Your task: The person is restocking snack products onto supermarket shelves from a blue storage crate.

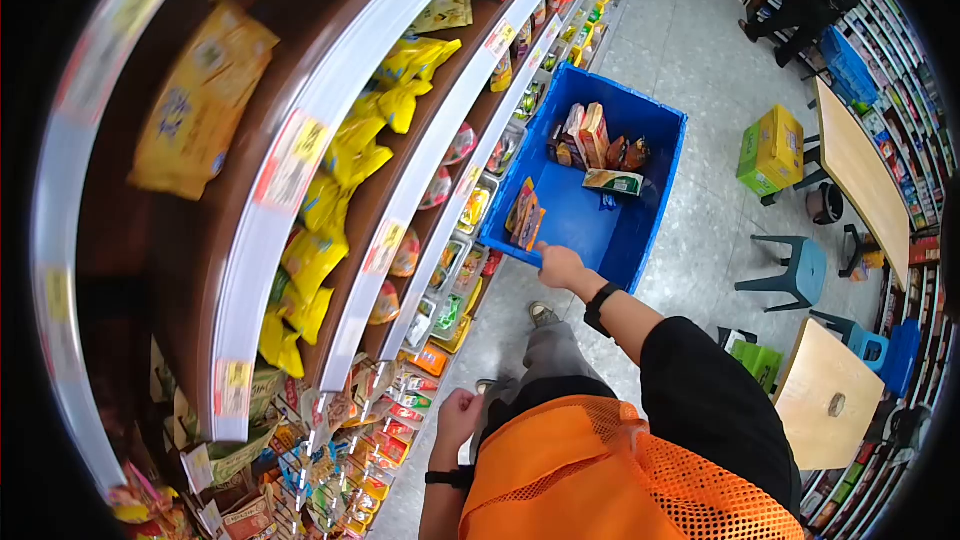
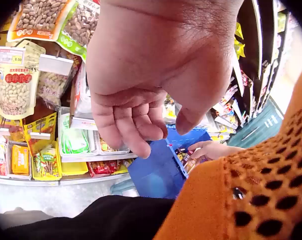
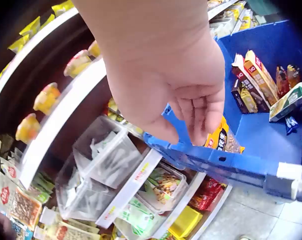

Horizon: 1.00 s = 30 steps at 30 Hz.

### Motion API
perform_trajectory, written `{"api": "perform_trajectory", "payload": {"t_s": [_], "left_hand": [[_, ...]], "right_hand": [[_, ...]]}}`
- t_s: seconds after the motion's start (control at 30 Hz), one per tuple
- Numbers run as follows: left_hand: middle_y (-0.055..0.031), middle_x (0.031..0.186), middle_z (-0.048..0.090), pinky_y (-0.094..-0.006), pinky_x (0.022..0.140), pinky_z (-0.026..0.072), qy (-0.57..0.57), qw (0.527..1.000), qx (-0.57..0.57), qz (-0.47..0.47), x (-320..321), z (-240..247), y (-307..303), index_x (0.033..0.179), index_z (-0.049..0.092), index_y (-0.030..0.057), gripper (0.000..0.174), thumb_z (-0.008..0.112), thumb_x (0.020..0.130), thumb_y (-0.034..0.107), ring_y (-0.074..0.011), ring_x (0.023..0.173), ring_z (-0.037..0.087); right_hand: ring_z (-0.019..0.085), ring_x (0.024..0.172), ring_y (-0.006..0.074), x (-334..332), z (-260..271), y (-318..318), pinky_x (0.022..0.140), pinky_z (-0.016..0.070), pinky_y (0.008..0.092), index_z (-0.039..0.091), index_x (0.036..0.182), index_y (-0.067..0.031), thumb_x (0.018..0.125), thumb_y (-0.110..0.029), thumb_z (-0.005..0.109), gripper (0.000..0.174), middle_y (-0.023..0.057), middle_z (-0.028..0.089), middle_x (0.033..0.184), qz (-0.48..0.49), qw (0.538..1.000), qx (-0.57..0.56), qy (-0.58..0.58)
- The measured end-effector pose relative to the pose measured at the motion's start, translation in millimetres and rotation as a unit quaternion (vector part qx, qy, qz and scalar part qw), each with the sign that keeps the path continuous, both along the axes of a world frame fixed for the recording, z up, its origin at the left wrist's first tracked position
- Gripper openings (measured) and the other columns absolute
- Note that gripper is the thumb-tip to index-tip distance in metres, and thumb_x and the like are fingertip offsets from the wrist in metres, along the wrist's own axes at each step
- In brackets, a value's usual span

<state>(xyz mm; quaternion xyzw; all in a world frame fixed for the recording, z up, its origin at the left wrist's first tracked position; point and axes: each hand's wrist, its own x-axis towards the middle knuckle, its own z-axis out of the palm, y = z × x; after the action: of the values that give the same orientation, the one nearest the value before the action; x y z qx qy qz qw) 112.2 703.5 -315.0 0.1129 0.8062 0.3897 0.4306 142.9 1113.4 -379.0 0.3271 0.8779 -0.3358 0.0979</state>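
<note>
my right grip (image 1: 562, 268) seems to pinch the blue bin (image 1: 572, 228) by its rim; my left grip (image 1: 458, 420) hangs loosely curled. i judge this steadying; shifting it calls for firmness.

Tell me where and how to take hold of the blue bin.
Probably best by the near rim of the blue bin, coming from above on the side facing the orange vest: its walls stand up, leaving that edge exposed, and the right hand holds it there.
</note>
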Motion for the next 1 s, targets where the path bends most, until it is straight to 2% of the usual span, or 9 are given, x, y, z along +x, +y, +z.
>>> {"api": "perform_trajectory", "payload": {"t_s": [0.07,0.17,0.33,0.43,0.53,0.67,0.73,0.97,1.0], "left_hand": [[-0.003,0.068,0.063,-0.0253,0.055,0.0449,-0.037,0.998,-0.038,0.029,7,15,15,0.088,0.062,0.0013,0.02,0.069,0.093,0.019,-0.008,0.06,0.056],[-0.0031,0.07,0.064,-0.0249,0.056,0.0447,-0.059,0.993,-0.057,0.084,21,24,15,0.089,0.062,0.0009,0.018,0.069,0.093,0.017,-0.0082,0.062,0.057],[-0.0067,0.076,0.067,-0.0264,0.064,0.0505,-0.077,0.984,-0.076,0.145,42,36,11,0.094,0.061,-0.0019,0.012,0.065,0.093,0.009,-0.0128,0.067,0.063],[-0.0069,0.08,0.069,-0.0271,0.066,0.0506,-0.086,0.977,-0.1,0.17,52,43,12,0.097,0.063,-0.0004,0.013,0.064,0.095,0.013,-0.0138,0.072,0.066],[-0.0063,0.083,0.071,-0.0282,0.069,0.0507,-0.12,0.967,-0.089,0.204,53,58,21,0.1,0.064,0.0013,0.016,0.064,0.096,0.016,-0.0148,0.077,0.068],[-0.009,0.086,0.07,-0.028,0.074,0.0534,-0.13,0.961,-0.1,0.223,44,66,32,0.1,0.063,-0.0015,0.014,0.066,0.094,0.01,-0.015,0.079,0.067],[-0.0092,0.088,0.071,-0.0293,0.077,0.0541,-0.127,0.964,-0.087,0.218,37,68,42,0.102,0.063,-0.0021,0.015,0.066,0.094,0.011,-0.0155,0.081,0.068],[-0.0095,0.089,0.072,-0.0306,0.079,0.0548,-0.109,0.974,-0.045,0.193,39,54,43,0.104,0.065,-0.0022,0.019,0.067,0.094,0.014,-0.0169,0.083,0.069],[-0.0095,0.09,0.072,-0.0307,0.078,0.055,-0.078,0.984,-0.078,0.142,38,55,42,0.104,0.066,-0.0018,0.02,0.068,0.093,0.014,-0.0168,0.083,0.069]], "right_hand": [[0.069,0.098,0.0388,-16,-17,21,0.082,0.0555,0.0487,0.047,0.138,-0.0056,0.079,-0.009,0.061,0.061,0.0203,0.071,0.101,0.084,0.992,-0.014,-0.094],[0.068,0.101,0.0392,-39,-51,49,0.083,0.0558,0.0478,0.037,0.145,-0.0026,0.081,-0.01,0.061,0.069,0.0221,0.069,0.109,0.181,0.975,0.001,-0.127],[0.069,0.102,0.0368,-61,-96,78,0.084,0.0561,0.0456,0.032,0.151,-0.0059,0.088,-0.006,0.055,0.068,0.0195,0.068,0.116,0.198,0.967,0.015,-0.159],[0.069,0.102,0.0361,-64,-111,81,0.083,0.0562,0.045,0.03,0.152,-0.0055,0.089,-0.006,0.054,0.068,0.0191,0.068,0.116,0.239,0.958,0.033,-0.153],[0.071,0.101,0.0329,-66,-128,77,0.081,0.0574,0.0428,0.036,0.148,-0.0074,0.093,-0.01,0.052,0.057,0.0137,0.072,0.111,0.246,0.955,0.042,-0.16],[0.068,0.105,0.0334,-74,-134,77,0.085,0.0556,0.0434,0.043,0.136,-0.0058,0.088,-0.008,0.059,0.051,0.0157,0.07,0.112,0.199,0.964,0.003,-0.174],[0.068,0.106,0.0325,-69,-143,77,0.085,0.0557,0.0428,0.047,0.128,-0.0064,0.088,-0.009,0.06,0.042,0.0151,0.071,0.111,0.192,0.967,0.029,-0.167],[0.068,0.107,0.0312,-43,-131,88,0.085,0.0564,0.0415,0.052,0.129,-0.0084,0.09,-0.016,0.06,0.04,0.0126,0.071,0.113,0.195,0.963,0.006,-0.187],[0.069,0.107,0.0313,-40,-124,90,0.085,0.0566,0.0416,0.057,0.124,-0.0079,0.089,-0.016,0.061,0.036,0.0137,0.07,0.114,0.197,0.96,0.0,-0.197]]}}
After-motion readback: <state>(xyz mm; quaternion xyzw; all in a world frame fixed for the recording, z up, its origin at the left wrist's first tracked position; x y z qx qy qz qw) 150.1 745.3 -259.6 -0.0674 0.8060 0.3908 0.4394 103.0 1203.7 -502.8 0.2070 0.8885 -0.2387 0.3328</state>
